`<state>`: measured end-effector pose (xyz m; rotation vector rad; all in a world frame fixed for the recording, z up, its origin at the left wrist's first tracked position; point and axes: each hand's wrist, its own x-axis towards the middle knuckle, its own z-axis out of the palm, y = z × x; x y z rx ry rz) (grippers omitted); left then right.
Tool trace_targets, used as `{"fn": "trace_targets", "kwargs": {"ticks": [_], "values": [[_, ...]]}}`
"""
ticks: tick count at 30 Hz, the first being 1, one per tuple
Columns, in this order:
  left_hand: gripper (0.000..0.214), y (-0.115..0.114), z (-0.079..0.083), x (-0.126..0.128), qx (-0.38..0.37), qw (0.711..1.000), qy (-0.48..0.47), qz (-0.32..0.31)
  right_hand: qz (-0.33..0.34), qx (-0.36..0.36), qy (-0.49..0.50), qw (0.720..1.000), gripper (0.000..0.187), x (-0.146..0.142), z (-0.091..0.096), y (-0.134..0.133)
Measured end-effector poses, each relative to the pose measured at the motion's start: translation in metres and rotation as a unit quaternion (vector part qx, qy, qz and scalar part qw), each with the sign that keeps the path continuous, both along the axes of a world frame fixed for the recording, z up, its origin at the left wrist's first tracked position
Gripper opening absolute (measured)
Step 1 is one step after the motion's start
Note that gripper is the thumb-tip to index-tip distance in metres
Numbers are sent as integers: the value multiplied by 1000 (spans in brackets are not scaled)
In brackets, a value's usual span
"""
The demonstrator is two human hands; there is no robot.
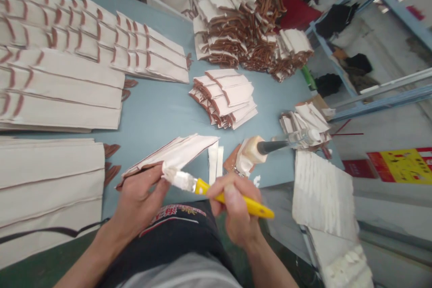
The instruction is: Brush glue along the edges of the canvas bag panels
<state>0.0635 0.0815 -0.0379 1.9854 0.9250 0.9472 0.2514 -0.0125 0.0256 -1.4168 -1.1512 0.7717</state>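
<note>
My right hand is closed around the yellow handle of a paintbrush. White paste coats its bristles, which reach the near edge of a cream piece with brown edging, beside my left fingertips. My left hand pinches that piece at its brown edge, near the front of the table. I cannot tell whether it is leather or cloth. Two narrow white strips lie just right of the piece. Beyond my right hand stands a paste-smeared container with a dark-necked, clear tool or bottle leaning over it.
Overlapping rows of cream pieces cover the left of the blue table. A small stack lies mid-table, with larger piles behind. Another bundle is at the right edge, near a blue metal rack.
</note>
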Motion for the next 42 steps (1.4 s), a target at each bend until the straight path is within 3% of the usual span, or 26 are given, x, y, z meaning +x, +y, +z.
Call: {"fn": "trace_targets", "kwargs": {"ticks": [4, 8, 12, 15, 18, 23, 29, 32, 36, 39, 42], "values": [[28, 10, 14, 5, -175, 984, -19, 32, -106, -49, 216, 970, 44, 12, -18, 15], [33, 18, 35, 6, -278, 958, -69, -23, -54, -59, 338, 938, 52, 1, -18, 22], [22, 13, 49, 5, -286, 953, -89, -55, -71, -69, 386, 917, 50, -7, -13, 23], [21, 7, 46, 4, -282, 953, -93, -66, -103, -68, 380, 917, 47, -7, -13, 22], [21, 2, 32, 5, -299, 944, -122, -68, -111, -83, 397, 908, 43, -7, -13, 20], [30, -11, 11, 9, -379, 910, -158, -56, -119, -108, 453, 877, 38, -10, -17, 20], [31, -25, 17, 27, -469, 848, -244, -21, -154, -105, 468, 864, 36, -16, -24, 19], [33, -31, 20, 31, -486, 833, -266, -11, -169, -85, 438, 879, 34, -23, -24, 19], [39, -36, 22, 31, -467, 851, -239, -14, -203, 8, 243, 949, 35, -36, -29, 11], [34, -37, 29, 32, -478, 836, -269, 0, -158, 75, 28, 984, 34, -37, -36, 3], [32, -35, 37, 34, -513, 804, -301, 1, -114, 91, -48, 988, 30, -34, -38, 1]]}}
